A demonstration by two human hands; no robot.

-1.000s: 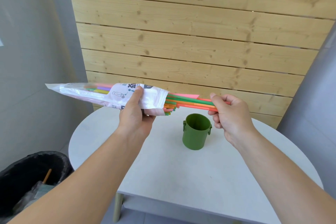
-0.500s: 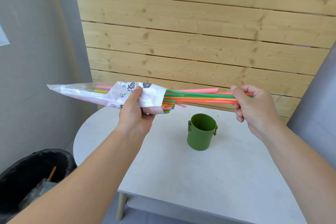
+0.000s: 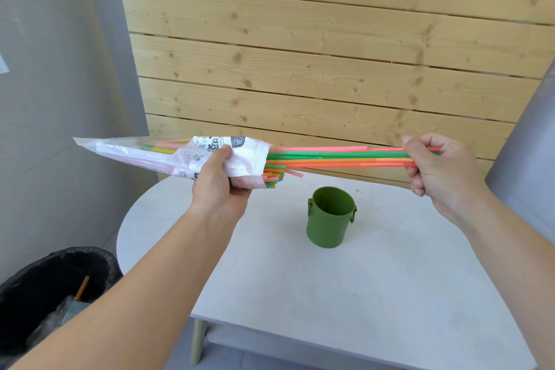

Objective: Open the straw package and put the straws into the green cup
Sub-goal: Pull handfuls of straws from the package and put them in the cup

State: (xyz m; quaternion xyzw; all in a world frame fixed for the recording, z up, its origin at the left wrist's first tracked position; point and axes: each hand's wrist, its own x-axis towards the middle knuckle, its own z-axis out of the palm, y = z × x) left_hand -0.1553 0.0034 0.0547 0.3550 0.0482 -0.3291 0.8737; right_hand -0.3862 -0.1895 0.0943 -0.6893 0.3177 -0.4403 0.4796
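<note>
My left hand (image 3: 220, 186) grips the white printed straw package (image 3: 168, 156), held level above the table's left side with its open mouth facing right. Several pink, green and orange straws (image 3: 336, 156) stick far out of that mouth, and my right hand (image 3: 438, 171) is closed around their far ends. More straw tips peek out at the package mouth. The green cup (image 3: 330, 219) stands upright and empty on the white table (image 3: 375, 294), below the pulled straws and between my two hands.
A black-lined waste bin (image 3: 45, 291) with scraps inside sits on the floor at the lower left. A wooden slat wall (image 3: 330, 54) rises right behind the table, with grey walls on both sides.
My right hand has moved to the right, drawing a bunch of straws further out of the package. My left hand has kept the package in about the same place.
</note>
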